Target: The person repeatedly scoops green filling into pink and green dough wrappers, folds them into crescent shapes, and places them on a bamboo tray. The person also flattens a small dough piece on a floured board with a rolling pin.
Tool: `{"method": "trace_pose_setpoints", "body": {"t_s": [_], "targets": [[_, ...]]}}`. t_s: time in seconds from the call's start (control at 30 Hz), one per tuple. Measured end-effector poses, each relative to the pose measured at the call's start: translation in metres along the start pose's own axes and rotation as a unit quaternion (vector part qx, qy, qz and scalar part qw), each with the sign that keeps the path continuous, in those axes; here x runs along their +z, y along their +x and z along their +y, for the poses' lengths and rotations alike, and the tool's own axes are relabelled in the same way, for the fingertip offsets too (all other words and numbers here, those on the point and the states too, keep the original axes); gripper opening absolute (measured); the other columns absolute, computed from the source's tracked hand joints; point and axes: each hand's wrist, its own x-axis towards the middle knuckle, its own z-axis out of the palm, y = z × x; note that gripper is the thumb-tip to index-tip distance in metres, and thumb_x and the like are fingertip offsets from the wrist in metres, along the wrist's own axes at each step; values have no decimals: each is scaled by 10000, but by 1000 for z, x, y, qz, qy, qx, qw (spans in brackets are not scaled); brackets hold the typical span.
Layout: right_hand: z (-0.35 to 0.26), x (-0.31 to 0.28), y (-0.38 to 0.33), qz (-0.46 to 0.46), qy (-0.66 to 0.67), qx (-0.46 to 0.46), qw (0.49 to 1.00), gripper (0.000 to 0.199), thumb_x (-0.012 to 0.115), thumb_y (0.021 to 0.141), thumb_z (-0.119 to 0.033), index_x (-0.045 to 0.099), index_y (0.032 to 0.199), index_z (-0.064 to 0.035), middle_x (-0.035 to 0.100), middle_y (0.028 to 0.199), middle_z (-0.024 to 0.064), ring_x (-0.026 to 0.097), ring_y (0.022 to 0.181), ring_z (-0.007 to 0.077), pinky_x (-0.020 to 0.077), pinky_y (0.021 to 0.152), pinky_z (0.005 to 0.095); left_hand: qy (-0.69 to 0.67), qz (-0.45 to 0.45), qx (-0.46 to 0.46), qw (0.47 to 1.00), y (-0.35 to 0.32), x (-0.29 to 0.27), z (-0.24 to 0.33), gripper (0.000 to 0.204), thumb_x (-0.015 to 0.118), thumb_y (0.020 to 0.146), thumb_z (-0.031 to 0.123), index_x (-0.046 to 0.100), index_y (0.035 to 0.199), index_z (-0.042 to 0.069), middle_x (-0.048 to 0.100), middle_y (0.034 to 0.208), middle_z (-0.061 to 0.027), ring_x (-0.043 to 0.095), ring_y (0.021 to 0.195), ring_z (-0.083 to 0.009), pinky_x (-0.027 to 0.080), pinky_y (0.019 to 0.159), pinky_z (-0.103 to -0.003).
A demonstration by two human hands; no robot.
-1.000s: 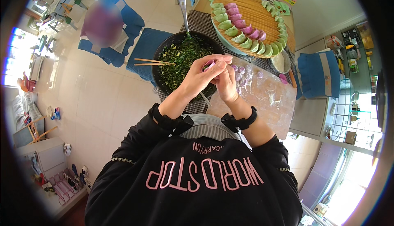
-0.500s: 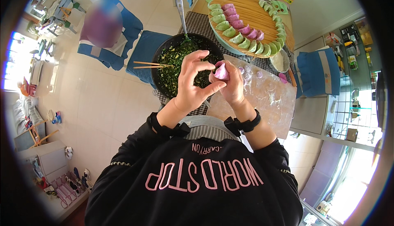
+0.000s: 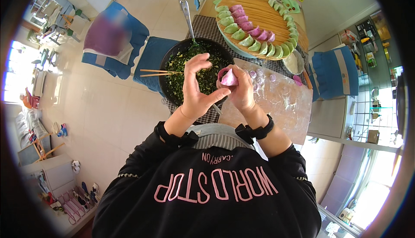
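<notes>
A pink-purple dumpling, partly folded with filling showing in its mouth, is pinched in my right hand above the near right side of the wok. My left hand is just left of it, fingers apart and raised, the thumb tip close to the dumpling's lower edge; whether it touches cannot be told. Below my hands stands a dark wok of chopped green filling. Wooden chopsticks lie over its left rim, and a metal spoon leans at its far rim.
Back right, a round bamboo tray carries rows of green dumplings and pink dumplings. A floured board lies right of the wok, with a few pink dough pieces and a flour bowl by it. Blue-covered chairs flank the table.
My left fingers have lifted away from the dumpling, its index finger spreading back to the left. My right hand has turned the dumpling slightly and shifted a little left.
</notes>
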Motion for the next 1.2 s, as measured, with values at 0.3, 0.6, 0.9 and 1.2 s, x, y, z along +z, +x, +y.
{"method": "trace_pose_setpoints", "body": {"t_s": [0.3, 0.6, 0.9, 1.2], "targets": [[-5, 6, -2, 13, 112, 206, 972, 353, 485, 1068, -322, 617, 1196, -21, 647, 1048, 63, 630, 931, 144, 536, 781, 295, -310, -125, -275, 901, 5, 24, 0, 924, 683, 866, 649, 492, 1406, -76, 589, 1354, -226, 566, 1287, -281, 460, 1069, -399], [-15, 3, -6, 6, 76, 172, 982, 367, 438, 1074, -299, 643, 1019, 0, 599, 764, 16, 539, 636, 83, 449, 564, 217, -313, -207, -374, 848, 19, 18, 12, 530, 542, 1038, 441, 617, 1318, -2, 656, 1242, -135, 629, 1107, -175, 534, 902, -304], [-17, -7, -5, -85, 53, 131, 986, 369, 415, 1075, -282, 635, 999, 5, 591, 758, 27, 543, 632, 95, 453, 546, 232, -324, -200, -347, 857, 16, 17, 14, 476, 371, 1105, 316, 590, 1337, -38, 643, 1283, -151, 607, 1156, -188, 509, 963, -314], [-26, 2, -6, -68, -59, 42, 995, 301, 416, 1067, -169, 603, 925, 18, 582, 707, 36, 535, 622, 105, 440, 526, 275, -217, -162, -271, 924, 8, 21, 16, 515, 294, 1115, 308, 564, 1338, -69, 659, 1229, -198, 649, 1085, -226, 509, 970, -341]]}}
